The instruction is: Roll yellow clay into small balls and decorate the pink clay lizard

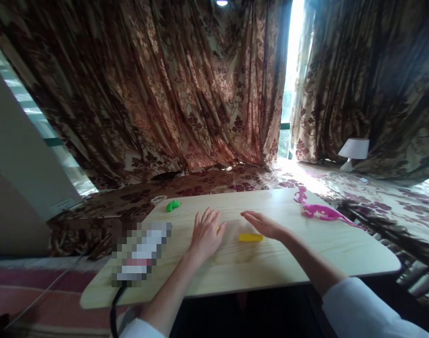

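Note:
My left hand lies palm down over the pale wooden table, its fingers apart. A small bit of something yellow shows between its thumb and forefinger, mostly hidden. To the right, my right hand is stretched out with straight fingers pointing left, and it grips nothing that I can see. Just below its fingers rests a yellow bar, lying sideways on the table. Whether the right hand touches the bar I cannot tell.
A green curled piece lies at the back left. Pink animal-shaped figures are at the back right. A pixelated object with a black cable is on the left. Behind stands a white lamp before patterned curtains.

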Demonstrator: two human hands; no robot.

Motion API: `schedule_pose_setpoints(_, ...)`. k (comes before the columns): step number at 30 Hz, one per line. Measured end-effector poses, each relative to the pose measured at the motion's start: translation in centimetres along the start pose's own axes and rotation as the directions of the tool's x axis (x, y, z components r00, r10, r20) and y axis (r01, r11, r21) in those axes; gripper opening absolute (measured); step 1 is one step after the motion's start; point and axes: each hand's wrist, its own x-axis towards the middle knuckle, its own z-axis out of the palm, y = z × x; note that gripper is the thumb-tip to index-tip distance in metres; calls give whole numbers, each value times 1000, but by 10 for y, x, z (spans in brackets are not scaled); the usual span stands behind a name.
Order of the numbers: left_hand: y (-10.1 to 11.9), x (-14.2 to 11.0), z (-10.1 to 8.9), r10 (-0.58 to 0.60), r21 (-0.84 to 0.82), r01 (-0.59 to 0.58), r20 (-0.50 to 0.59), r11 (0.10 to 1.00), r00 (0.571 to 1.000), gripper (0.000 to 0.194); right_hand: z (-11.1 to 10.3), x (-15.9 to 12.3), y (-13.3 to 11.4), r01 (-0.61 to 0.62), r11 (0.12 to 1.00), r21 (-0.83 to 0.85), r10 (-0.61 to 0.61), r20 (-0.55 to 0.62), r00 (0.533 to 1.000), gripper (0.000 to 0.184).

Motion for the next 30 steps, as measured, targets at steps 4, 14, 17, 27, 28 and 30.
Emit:
schedule_pose_setpoints(4,36,-10,-3,101,-110,-100,6,989,995,33,-7,-34,21,80,996,35,-80,-10,997,33)
schedule_pose_setpoints(14,61,-20,-1,126,-275,-130,-33,953,991,11,-5,-72,15,160,987,25,-156,-118,981,24)
schedule_pose_setpoints(17,58,-18,4,95,-338,-97,-22,936,995,12,-11,-63,10,160,987,21,-156,-127,979,30)
schedule_pose_setpoints(27,52,-23,5,48,-427,-52,-21,903,999,24,39,-34,-19,-21,989,-148,6,-102,995,44)
schedule_pose_setpoints(28,55,-27,0,62,-420,-63,-16,905,998,22,41,-44,-21,-15,987,-162,1,-87,996,46)
schedule_pose_setpoints(30,63,-38,-9,91,-403,-85,-4,911,996,21,39,-70,-24,26,983,-183,-34,-43,999,47)
